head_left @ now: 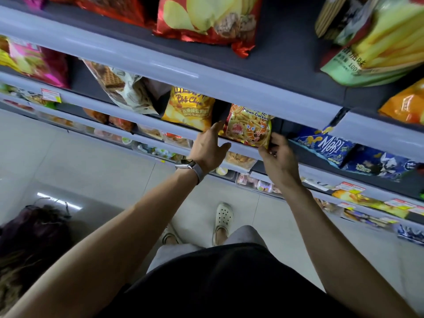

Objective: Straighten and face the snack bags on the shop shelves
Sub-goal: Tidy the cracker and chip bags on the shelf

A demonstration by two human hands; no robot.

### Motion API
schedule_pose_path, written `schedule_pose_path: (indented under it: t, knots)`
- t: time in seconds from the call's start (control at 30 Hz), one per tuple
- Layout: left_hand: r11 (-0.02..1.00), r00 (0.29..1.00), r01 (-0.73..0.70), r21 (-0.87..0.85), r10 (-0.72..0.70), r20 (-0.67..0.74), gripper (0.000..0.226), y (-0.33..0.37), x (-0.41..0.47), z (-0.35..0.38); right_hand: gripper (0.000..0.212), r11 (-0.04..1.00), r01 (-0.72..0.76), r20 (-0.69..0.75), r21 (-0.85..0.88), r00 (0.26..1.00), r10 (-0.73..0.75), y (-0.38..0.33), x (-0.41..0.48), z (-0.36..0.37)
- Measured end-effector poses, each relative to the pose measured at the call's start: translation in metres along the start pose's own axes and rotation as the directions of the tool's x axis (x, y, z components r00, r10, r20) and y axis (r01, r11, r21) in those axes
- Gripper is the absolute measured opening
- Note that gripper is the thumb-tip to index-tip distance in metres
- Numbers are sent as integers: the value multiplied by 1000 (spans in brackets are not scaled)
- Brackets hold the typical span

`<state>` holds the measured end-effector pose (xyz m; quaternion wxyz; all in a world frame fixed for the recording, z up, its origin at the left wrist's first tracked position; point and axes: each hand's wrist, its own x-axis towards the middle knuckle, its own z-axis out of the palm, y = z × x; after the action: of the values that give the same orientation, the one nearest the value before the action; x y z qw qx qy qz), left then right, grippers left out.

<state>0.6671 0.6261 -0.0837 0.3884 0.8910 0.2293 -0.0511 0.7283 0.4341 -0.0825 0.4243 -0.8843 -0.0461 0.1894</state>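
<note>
Nearest to me, a white shoe (223, 216) stands on the tiled floor below both forearms. A watch (190, 167) sits on the left wrist.

I read the left hand (210, 148) as spread: its fingers are straight and touch the left edge of the prawn cracker bag (249, 128), with the thumb out over the shelf rail (244, 150). The right hand (278, 157) has its fingers curled round the bag's lower right corner.

The prawn cracker bag stands upright at the front of the middle shelf, label facing out, its bottom edge overlapping the rail. Just to its left stands a yellow potato chip bag (189, 109); to the right lies a blue bag (325, 145).

On the shelf above, a red chip bag (206, 17) and a green bag (378, 42) stand well apart.
</note>
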Motion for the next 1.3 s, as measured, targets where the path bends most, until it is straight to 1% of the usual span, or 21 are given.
schedule_pose_path:
  t: [0.07, 0.13, 0.2, 0.27, 0.3, 0.37, 0.47, 0.53, 0.6, 0.67, 0.77, 0.9, 1.07, 1.17, 1.3]
  knots:
    - [1000, 999, -14, 23, 13, 34, 66, -6, -12, -8, 42, 999, -4, -29, -39, 1000, 3, -4, -10, 2]
    - [999, 998, -18, 36, 16, 53, 62, -15, -28, -20, 49, 990, -21, -74, -141, 997, 11, -8, -20, 6]
    - [999, 998, 12, 47, -15, 63, 59, -28, -46, -35, 55, 972, -59, -107, -226, 994, 35, -16, -33, 13]
    - [998, 997, 41, 41, -44, 69, 54, -44, -64, -56, 56, 960, -94, -113, -263, 991, 66, -31, -49, 23]
    - [998, 996, 53, 39, -55, 66, 52, -54, -72, -67, 56, 957, -91, -111, -275, 992, 62, -40, -59, 30]
    - [996, 994, 77, 48, -80, 71, 49, -72, -89, -91, 52, 953, -34, -91, -302, 996, 6, -61, -79, 45]
    - [989, 989, 123, 77, -129, 76, 41, -102, -113, -126, 43, 928, 91, -12, -360, 995, -102, -98, -111, 79]
    - [985, 989, 138, 102, -143, 41, 41, -120, -131, -148, 38, 911, 159, 54, -381, 987, -149, -121, -131, 105]
    - [982, 990, 141, 121, -142, -3, 41, -135, -149, -168, 37, 888, 196, 149, -417, 978, -146, -144, -147, 129]
    - [981, 989, 148, 124, -143, -48, 42, -149, -169, -184, 35, 831, 250, 260, -497, 956, -132, -164, -162, 151]
    - [974, 975, 207, 89, -198, -101, 43, -166, -195, -201, 35, 759, 354, 373, -547, 914, -158, -187, -178, 179]
    - [954, 950, 295, 58, -286, -127, 42, -181, -215, -217, 35, 720, 425, 453, -548, 875, -171, -210, -179, 203]
    - [925, 923, 370, 85, -355, -150, 41, -189, -216, -239, 36, 635, 545, 502, -547, 821, -272, -239, -167, 220]
    - [908, 911, 402, 119, -382, -156, 43, -187, -206, -253, 40, 595, 614, 550, -519, 772, -317, -256, -154, 228]
    - [891, 893, 430, 144, -397, -210, 43, -179, -187, -274, 40, 524, 696, 570, -491, 712, -410, -284, -128, 234]
